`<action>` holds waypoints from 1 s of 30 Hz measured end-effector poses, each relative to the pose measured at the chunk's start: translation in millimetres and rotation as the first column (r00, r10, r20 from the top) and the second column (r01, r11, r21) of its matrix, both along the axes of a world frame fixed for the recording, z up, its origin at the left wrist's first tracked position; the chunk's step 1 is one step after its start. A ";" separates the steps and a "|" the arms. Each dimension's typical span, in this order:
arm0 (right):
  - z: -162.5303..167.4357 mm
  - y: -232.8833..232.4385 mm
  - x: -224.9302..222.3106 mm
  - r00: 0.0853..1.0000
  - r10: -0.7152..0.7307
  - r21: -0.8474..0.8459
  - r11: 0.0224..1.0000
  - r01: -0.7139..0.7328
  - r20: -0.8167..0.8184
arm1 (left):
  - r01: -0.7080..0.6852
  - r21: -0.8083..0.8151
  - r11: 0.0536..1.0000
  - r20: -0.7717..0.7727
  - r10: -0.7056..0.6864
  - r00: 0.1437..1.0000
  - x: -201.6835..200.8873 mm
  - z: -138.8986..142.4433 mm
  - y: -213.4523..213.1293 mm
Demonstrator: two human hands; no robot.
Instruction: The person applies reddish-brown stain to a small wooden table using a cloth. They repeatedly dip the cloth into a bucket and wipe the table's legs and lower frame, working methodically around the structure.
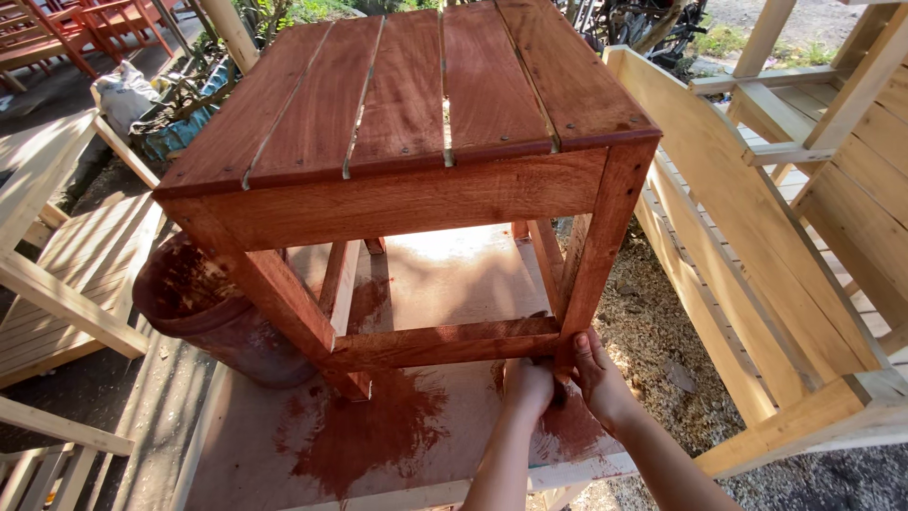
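Far left: unpainted pale wood frames (pixel 57 284) with slatted panels fill the left edge of the frame; red-painted chairs (pixel 66 33) stand in the upper left corner.
Bucket: a stain-smeared bucket (pixel 203 308) sits at middle left, just beside the table's near left leg and partly hidden behind it.
Counter: a pale board counter (pixel 378 454) carries the table; a wide reddish-brown stain blotch (pixel 364 435) spreads on it at lower centre, below the table's low front rail.
Table: a small square wooden table (pixel 407 114), stained reddish-brown, fills the centre and top of the frame. Its top is made of five slats with narrow gaps, set on a front apron and four legs joined by low rails.
Left hand: the left hand (pixel 527 386) is at lower centre, knuckles towards the camera, pressed against the foot of the table's near right leg where the low front rail meets it. Its fingers are curled in; a small dark thing shows at its right edge, too hidden to name, so I cannot tell whether they pinch it.
Right hand: the right hand (pixel 598 374) is just right of the left one and touching it, its fingers (pixel 579 348) pressed together and laid against the same leg's foot.
Ground: sawdust (pixel 653 341) lies at middle right, beside the counter.
Far right: a long unpainted wooden bench piece (pixel 757 284) runs diagonally from upper centre to lower right, with more pale frames (pixel 842 104) behind it.
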State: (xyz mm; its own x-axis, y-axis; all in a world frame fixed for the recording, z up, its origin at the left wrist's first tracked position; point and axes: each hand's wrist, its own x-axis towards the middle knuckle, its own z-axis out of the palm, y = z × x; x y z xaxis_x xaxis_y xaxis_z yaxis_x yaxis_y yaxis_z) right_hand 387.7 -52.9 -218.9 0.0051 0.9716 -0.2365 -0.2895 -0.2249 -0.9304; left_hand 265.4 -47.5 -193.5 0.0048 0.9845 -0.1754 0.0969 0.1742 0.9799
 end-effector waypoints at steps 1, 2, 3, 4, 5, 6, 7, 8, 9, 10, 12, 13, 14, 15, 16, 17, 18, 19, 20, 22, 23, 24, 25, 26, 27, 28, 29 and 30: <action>1.0 -0.3 -0.6 0.999 0.002 0.022 1.000 -0.001 -0.037 | -0.013 0.009 1.000 0.019 0.013 1.000 5.1 1.4 -4.5; 1.0 -0.4 -0.8 0.997 0.004 0.045 0.999 -0.001 -0.075 | -0.025 0.019 0.999 0.035 0.025 0.999 8.6 1.3 -11.5; 3.4 -0.8 -1.7 0.998 -0.003 0.040 0.999 0.006 -0.070 | -0.037 0.029 0.999 0.046 0.036 0.998 9.5 1.1 -14.6; 6.1 -1.8 -2.4 0.998 -0.010 0.027 1.000 0.012 -0.062 | -0.073 0.048 0.996 -0.029 0.075 0.997 11.6 -0.2 -18.4; 8.7 -2.8 -3.3 0.999 -0.018 0.012 1.000 0.019 -0.051 | -0.107 0.067 0.992 -0.103 0.114 0.988 13.6 -2.9 -24.1; 11.7 -3.8 -4.0 0.999 -0.022 0.009 1.000 0.023 -0.049 | -0.137 0.093 0.986 -0.173 0.152 0.973 16.0 -5.2 -26.1; 14.3 -5.1 -5.0 0.999 -0.027 0.010 1.000 0.027 -0.047 | -0.147 0.109 0.983 -0.187 0.166 0.968 17.5 -7.8 -27.2; 16.7 -6.0 -5.9 0.999 -0.030 0.010 0.999 0.030 -0.045 | -0.158 0.124 0.980 -0.200 0.181 0.963 18.4 -11.1 -29.4; 18.3 -7.1 -6.9 0.997 -0.057 -0.080 0.995 0.052 -0.061 | -0.172 0.139 0.975 -0.213 0.199 0.957 19.6 -14.7 -32.5; 19.5 -7.4 -7.7 0.994 -0.084 -0.170 0.983 0.070 -0.076 | -0.171 0.104 0.980 -0.125 0.184 0.975 21.4 -18.3 -36.0; 20.1 -6.5 -8.3 0.993 -0.093 -0.191 0.979 0.078 -0.073 | -0.158 0.035 0.987 0.046 0.157 0.987 21.0 -25.2 -44.2; 19.8 -5.5 -7.5 0.996 -0.078 -0.124 0.990 0.071 -0.054 | -0.126 0.123 0.984 0.005 0.126 0.992 18.0 -28.9 -50.2; 19.3 -3.7 -6.3 0.997 -0.065 -0.050 0.997 0.063 -0.032 | -0.087 0.214 0.973 -0.037 0.097 0.995 14.8 -30.5 -54.3; 18.9 -1.6 -4.4 0.999 -0.046 -0.033 0.998 0.045 -0.027 | -0.043 0.305 0.951 -0.080 0.071 0.994 10.6 -30.8 -56.5; 18.8 -0.1 -2.5 0.999 -0.028 -0.018 0.999 0.028 -0.021 | -0.037 0.090 0.995 -0.006 0.038 0.999 5.1 -31.3 -59.5; 21.7 -0.1 -1.1 1.000 -0.011 -0.001 1.000 0.011 -0.014 | -0.008 -0.124 0.992 0.075 0.017 0.997 -1.1 -32.1 -61.5; 21.1 -0.9 0.5 0.999 -0.019 -0.019 1.000 0.020 0.038 | 0.039 -0.326 0.945 0.158 0.013 0.987 -8.2 -30.5 -61.2; 19.5 -3.8 1.0 0.996 -0.027 -0.039 0.999 0.030 0.088 | 0.017 -0.333 0.943 0.267 0.077 0.961 -15.6 -28.4 -62.6; 17.2 -7.7 0.6 0.990 -0.037 -0.061 0.997 0.046 0.136 | 0.000 -0.345 0.939 0.371 0.136 0.918 -23.2 -25.0 -68.0; 16.7 -25.5 -8.5 0.965 -0.197 0.078 0.979 0.186 0.171 | -0.023 -0.345 0.939 0.508 0.207 0.836 -41.9 -14.8 -76.4; 17.2 -37.4 -15.7 0.943 -0.279 0.148 0.956 0.254 0.183 | -0.031 -0.331 0.943 0.549 0.219 0.806 -52.2 -8.2 -78.8; 17.8 -50.8 -26.4 0.962 -0.259 0.121 0.961 0.248 0.085 | -0.038 -0.316 0.948 0.592 0.229 0.773 -60.3 -1.0 -80.3; 17.7 -65.1 -41.0 0.971 -0.237 0.095 0.967 0.237 -0.014 | -0.027 -0.271 0.962 0.605 0.192 0.772 -67.2 6.4 -80.2; 18.9 -76.6 -54.7 0.970 -0.216 0.066 0.972 0.224 -0.113 | -0.016 -0.229 0.973 0.616 0.158 0.772 -73.5 13.8 -79.3; 22.0 -81.5 -66.9 0.960 -0.145 0.027 0.987 0.156 -0.238 | -0.005 -0.188 0.982 0.625 0.124 0.770 -78.0 20.4 -79.4; 26.5 -81.3 -78.2 0.929 -0.078 -0.006 0.997 0.081 -0.361 | 0.000 -0.098 0.995 0.574 0.056 0.817 -82.1 26.3 -80.7; 32.1 -79.2 -86.1 0.877 -0.015 -0.029 1.000 0.001 -0.480 | 0.018 -0.016 1.000 0.524 -0.007 0.852 -87.0 31.6 -81.3; 38.9 -74.9 -91.4 0.908 0.012 -0.029 0.999 -0.026 -0.420 | 0.045 0.052 0.998 0.441 -0.063 0.895 -96.5 36.6 -81.7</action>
